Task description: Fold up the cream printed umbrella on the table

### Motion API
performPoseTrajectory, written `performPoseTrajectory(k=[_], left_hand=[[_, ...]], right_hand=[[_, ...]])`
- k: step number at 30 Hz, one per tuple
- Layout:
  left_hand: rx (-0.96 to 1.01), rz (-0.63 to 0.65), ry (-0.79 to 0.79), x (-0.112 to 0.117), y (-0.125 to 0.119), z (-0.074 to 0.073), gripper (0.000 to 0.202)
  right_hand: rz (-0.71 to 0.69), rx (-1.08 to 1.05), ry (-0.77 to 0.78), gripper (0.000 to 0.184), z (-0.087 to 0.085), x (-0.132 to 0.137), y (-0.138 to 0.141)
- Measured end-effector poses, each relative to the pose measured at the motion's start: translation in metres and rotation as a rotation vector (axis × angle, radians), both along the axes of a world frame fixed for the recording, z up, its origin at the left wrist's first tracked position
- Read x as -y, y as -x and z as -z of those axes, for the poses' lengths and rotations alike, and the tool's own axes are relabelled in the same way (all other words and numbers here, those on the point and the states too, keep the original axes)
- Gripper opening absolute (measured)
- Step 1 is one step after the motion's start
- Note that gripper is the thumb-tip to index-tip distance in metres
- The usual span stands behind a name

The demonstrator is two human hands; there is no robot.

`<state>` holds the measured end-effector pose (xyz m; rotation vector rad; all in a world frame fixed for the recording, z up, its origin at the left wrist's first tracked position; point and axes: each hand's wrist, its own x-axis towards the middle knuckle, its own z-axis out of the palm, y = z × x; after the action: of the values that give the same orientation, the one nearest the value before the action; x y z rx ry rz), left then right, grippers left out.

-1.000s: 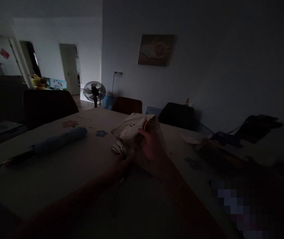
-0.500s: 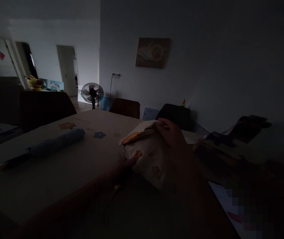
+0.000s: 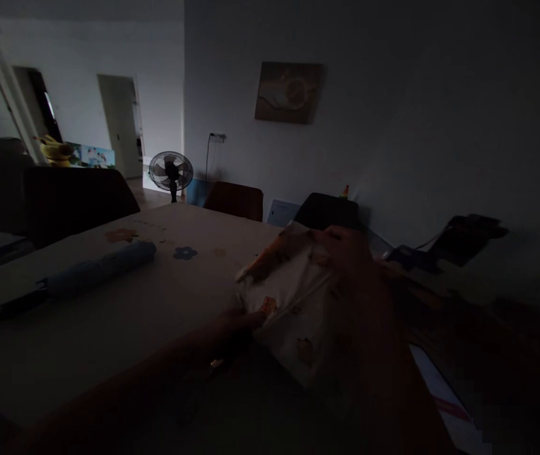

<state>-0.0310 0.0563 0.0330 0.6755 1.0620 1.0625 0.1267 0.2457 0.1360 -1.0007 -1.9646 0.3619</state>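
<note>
The room is dim. A pale folded cloth with small orange prints (image 3: 288,303) lies on the table (image 3: 122,316) in front of me. My left hand (image 3: 239,319) pinches its near left edge. Over the cloth's far top edge lies my right hand (image 3: 345,253), gripping it. The far part of the cloth is lifted a little off the table.
A folded blue umbrella (image 3: 84,275) lies on the table at the left. Dark clutter (image 3: 440,265) fills the table's right side. Chairs (image 3: 234,201) stand along the far edge, a floor fan (image 3: 171,172) behind them. A paper sheet (image 3: 440,398) lies at the near right.
My right hand has moved from the cloth's middle to its far right edge, spreading the bundle out flatter. My left hand has stayed at the near edge. The view has drifted slightly to the right.
</note>
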Motion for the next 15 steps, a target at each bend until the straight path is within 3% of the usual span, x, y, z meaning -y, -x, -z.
performPoseTrajectory(k=[4,8,11,15], left_hand=[[-0.003,0.005,0.005,-0.002,-0.002,0.008,0.036],[0.16,0.003,0.065,-0.009,0.008,0.016,0.042],[0.405,-0.008,0.039,-0.013,0.024,0.012,0.045],[0.573,-0.094,-0.039,-0.015,0.041,0.003,0.048]], right_hand=[[0.217,0.003,0.073,0.021,0.001,-0.006,-0.001],[0.356,-0.247,0.136,0.018,0.002,-0.009,-0.007],[0.251,-0.406,0.284,0.02,0.002,-0.006,-0.004],[0.071,-0.318,0.458,0.028,0.01,-0.004,0.011]])
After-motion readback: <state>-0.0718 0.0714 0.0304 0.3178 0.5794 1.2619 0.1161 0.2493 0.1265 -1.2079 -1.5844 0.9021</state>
